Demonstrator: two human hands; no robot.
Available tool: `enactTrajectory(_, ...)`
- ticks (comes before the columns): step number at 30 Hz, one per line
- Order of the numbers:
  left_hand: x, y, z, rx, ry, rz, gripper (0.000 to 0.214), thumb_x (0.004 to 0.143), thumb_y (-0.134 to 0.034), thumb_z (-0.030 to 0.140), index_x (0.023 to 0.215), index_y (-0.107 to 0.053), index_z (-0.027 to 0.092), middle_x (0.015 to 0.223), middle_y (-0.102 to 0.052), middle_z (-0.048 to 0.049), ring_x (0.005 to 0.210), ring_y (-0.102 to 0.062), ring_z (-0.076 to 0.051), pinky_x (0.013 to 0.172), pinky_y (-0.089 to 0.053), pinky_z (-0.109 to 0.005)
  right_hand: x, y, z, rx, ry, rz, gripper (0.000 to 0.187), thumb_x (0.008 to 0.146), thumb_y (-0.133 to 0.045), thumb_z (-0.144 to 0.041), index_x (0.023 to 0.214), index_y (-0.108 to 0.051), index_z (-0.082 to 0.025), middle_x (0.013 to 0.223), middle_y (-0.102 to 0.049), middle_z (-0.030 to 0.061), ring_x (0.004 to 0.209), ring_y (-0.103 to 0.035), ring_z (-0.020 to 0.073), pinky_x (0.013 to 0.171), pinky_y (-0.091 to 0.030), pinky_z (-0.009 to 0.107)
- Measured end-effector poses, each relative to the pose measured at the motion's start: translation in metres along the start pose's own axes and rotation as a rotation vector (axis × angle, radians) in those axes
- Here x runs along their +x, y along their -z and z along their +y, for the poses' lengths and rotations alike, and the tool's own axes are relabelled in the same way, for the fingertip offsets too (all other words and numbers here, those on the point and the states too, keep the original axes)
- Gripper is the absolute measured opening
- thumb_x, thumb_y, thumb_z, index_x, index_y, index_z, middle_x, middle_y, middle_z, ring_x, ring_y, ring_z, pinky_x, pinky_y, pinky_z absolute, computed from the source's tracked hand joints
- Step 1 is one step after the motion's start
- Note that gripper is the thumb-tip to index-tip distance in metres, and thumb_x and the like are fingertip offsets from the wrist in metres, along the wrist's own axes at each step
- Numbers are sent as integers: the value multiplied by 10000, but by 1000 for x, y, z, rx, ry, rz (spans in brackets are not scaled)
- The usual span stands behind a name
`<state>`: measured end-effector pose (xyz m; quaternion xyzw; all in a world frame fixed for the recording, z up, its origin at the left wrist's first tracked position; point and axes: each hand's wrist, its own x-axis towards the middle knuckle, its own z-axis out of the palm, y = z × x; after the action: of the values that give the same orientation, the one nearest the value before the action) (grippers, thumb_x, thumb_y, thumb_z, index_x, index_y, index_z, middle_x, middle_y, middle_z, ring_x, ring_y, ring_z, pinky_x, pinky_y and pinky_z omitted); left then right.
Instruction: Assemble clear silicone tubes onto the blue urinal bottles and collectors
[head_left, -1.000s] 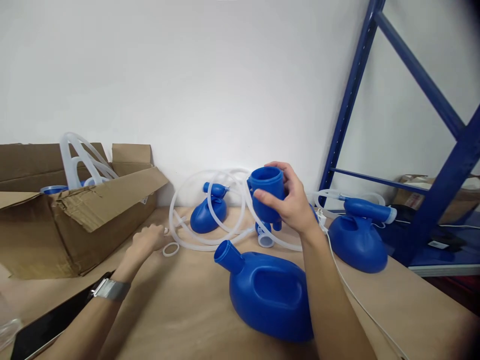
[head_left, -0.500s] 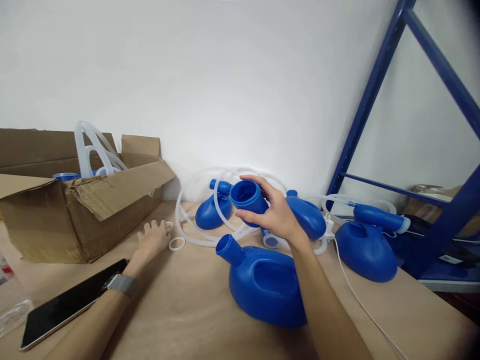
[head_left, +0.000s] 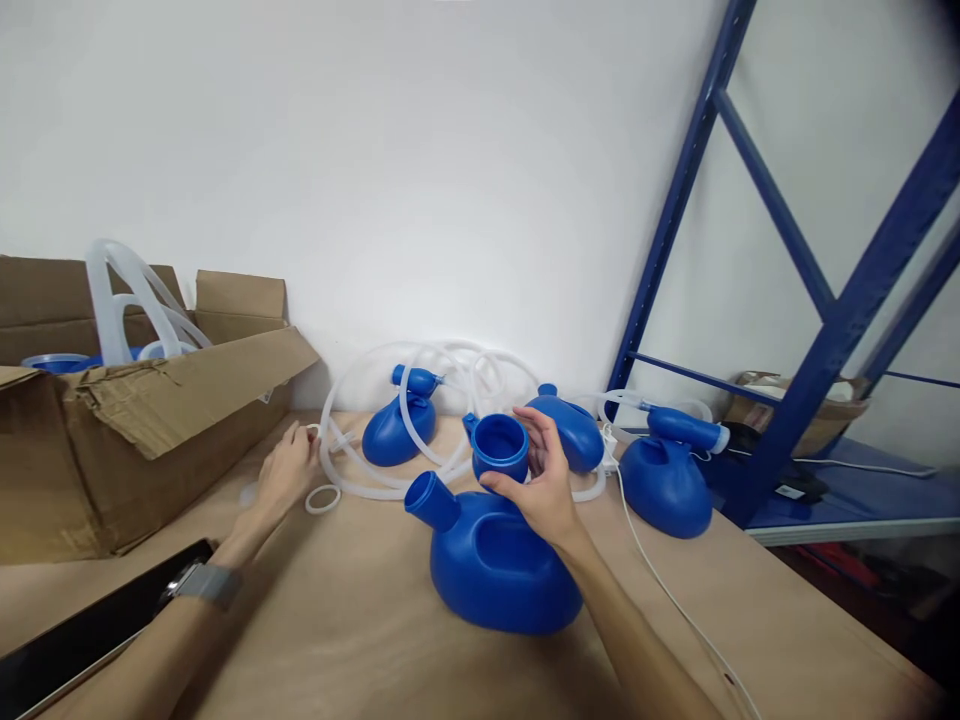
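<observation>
My right hand (head_left: 541, 482) is closed round a blue cup-shaped funnel piece (head_left: 499, 446), held just above a large blue jug (head_left: 491, 555) that lies on the brown table (head_left: 360, 620). The jug's open spout points up and left. My left hand (head_left: 283, 474) rests on the table by a small white ring (head_left: 323, 498), its fingertips touching the clear tubing (head_left: 352, 440); whether its fingers grip anything I cannot make out. A silver watch is on that wrist.
An open cardboard box (head_left: 142, 430) with clear tubing and blue parts stands at the left. A dark tablet (head_left: 82, 640) lies at the front left. Three more blue jugs (head_left: 664, 480) with coiled tubes sit by the wall. A blue shelf frame (head_left: 817, 340) rises on the right.
My right hand has lowered the blue funnel piece from chest height down to just above the large jug. My left hand stays near the white ring and tubing.
</observation>
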<state>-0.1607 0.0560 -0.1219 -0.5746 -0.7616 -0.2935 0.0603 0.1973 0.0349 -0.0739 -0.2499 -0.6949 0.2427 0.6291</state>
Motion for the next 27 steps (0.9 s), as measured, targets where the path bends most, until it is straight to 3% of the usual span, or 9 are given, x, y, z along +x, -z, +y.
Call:
enactTrajectory(4,-18,38,66,-222,-174,72,396,1005,-198,486,1091,-489,232,1474,-564,-122,1290,-601,-243,1024,-525,-361,7,11,17,-206,139,55,585,724,-873,-410,1224,-614,-253,1170,-693,78,1095,-664,279,1003,-526,440)
enactTrajectory(7,-43,58,128,-577,-490,-6,349,995,-386,524,1143,-509,233,1419,-603,-114,1202,-640,-249,1014,-528,-393,16,18,21,-344,210,-18,550,783,-825,-421,1268,-631,-249,1222,-698,95,1128,-659,299,1043,-495,476)
enactTrajectory(10,-57,64,178,-601,-705,-34,403,990,-463,477,1303,-497,227,1327,-623,-107,1181,-624,-247,1025,-520,-409,24,24,20,-357,248,-89,565,815,-788,-440,1318,-626,-239,1247,-703,106,1135,-674,293,1015,-521,444)
enactTrajectory(12,-57,65,199,-564,-772,-34,449,993,-459,472,1362,-501,220,1305,-588,-112,1158,-615,-248,1001,-534,-404,33,29,15,-350,319,-175,580,804,-788,-462,1317,-634,-240,1238,-716,99,1117,-690,280,999,-535,420)
enactTrajectory(16,-47,77,212,-544,-807,45,489,999,-417,481,1396,-523,216,1238,-549,-100,1097,-600,-236,977,-545,-402,57,29,-13,-337,457,-225,586,798,-808,-432,1320,-629,-234,1241,-722,86,1091,-708,252,991,-548,387)
enactTrajectory(20,-55,104,211,-678,-804,204,406,984,-414,429,1323,-564,264,1241,-590,-55,1176,-561,-267,1059,-503,-445,66,11,-59,-338,548,-141,557,750,-857,-407,1236,-656,-221,1221,-722,33,1102,-696,243,1013,-549,376)
enactTrajectory(22,-63,116,215,-819,-737,189,380,949,-451,446,1295,-571,344,1309,-589,6,1236,-558,-295,1040,-518,-443,66,4,-78,-340,550,-96,565,737,-879,-372,1222,-644,-205,1252,-700,21,1147,-674,239,1037,-541,340)
enactTrajectory(24,-69,122,219,-951,-603,125,352,946,-461,513,1258,-557,380,1257,-623,54,1245,-585,-294,975,-565,-424,65,-1,-89,-327,580,-174,571,744,-885,-358,1220,-600,-227,1276,-686,2,1194,-649,221,1031,-543,292)
enactTrajectory(27,-68,123,220,-799,-700,273,304,967,-468,516,1213,-544,355,1159,-670,75,1146,-641,-229,941,-584,-378,62,-5,-90,-333,495,-208,520,831,-820,-305,1226,-482,-292,1303,-666,-45,1229,-632,188,1042,-532,270)
